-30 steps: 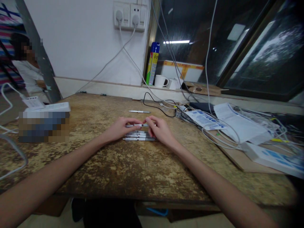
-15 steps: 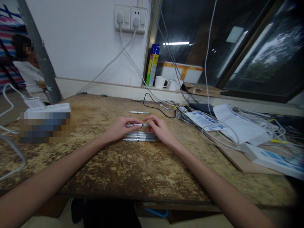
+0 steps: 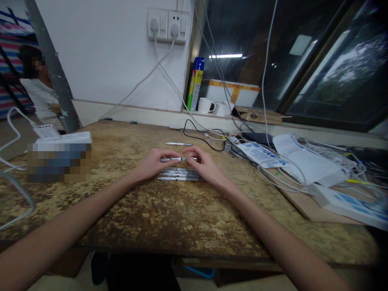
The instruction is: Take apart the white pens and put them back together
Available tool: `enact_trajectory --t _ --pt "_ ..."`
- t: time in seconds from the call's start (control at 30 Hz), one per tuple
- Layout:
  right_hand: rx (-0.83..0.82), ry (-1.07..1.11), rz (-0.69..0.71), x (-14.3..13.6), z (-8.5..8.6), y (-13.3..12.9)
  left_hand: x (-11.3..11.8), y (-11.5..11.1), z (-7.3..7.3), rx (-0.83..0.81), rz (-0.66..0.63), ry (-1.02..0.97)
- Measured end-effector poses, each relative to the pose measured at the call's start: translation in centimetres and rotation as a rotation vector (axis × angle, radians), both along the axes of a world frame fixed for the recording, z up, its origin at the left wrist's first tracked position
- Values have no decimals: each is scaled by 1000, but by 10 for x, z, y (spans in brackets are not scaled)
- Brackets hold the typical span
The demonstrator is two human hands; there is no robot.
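Note:
Between my two hands, a white-and-grey pen (image 3: 173, 159) is held level just above the row of other pens. My left hand (image 3: 156, 161) pinches its left end between thumb and fingers. Thumb and fingers of my right hand (image 3: 200, 161) close on its right end. Below it on the table, several similar pens (image 3: 177, 178) lie side by side, their right ends partly covered by my right hand. Farther off, past my fingertips, one single pen (image 3: 178, 144) lies crosswise on the wood.
The worn wooden table (image 3: 169, 218) spreads beneath my arms. At right lie papers (image 3: 306, 157), tangled cables and a white box (image 3: 348, 204). A power strip (image 3: 63, 138) stands at left. A spray can (image 3: 196, 83) and white mug (image 3: 206, 105) stand on the sill. A person (image 3: 38, 89) sits at far left.
The fingers of my right hand have shifted slightly along the pen's right end, and its tip now shows there. My left hand keeps its hold. The view has moved a little.

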State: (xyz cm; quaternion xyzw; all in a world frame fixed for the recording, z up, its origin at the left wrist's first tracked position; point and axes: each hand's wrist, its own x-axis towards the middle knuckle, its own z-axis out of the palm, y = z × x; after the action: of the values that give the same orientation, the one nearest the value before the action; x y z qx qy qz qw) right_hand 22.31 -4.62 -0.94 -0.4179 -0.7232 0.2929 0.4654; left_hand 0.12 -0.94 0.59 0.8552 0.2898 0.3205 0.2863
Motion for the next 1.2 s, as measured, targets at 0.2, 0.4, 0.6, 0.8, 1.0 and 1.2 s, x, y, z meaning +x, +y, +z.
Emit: enact_trajectory --t 0.2,0.4,0.6,0.8,1.0,1.2 --pt "-135 25 -14 0 0 -1 0 -1 2 7 -7 12" --pt "-119 -103 -47 2 2 -1 -3 2 0 21 17 27" --pt "-115 -101 -70 5 2 0 -2 3 -1 25 19 35" --pt "-75 -219 -16 5 2 -1 -3 4 -2 28 10 49" --pt "-105 -186 -53 4 5 -3 -2 3 -2 7 -3 64" --pt "-35 -304 -11 3 6 -5 -4 4 -2 -2 4 56"
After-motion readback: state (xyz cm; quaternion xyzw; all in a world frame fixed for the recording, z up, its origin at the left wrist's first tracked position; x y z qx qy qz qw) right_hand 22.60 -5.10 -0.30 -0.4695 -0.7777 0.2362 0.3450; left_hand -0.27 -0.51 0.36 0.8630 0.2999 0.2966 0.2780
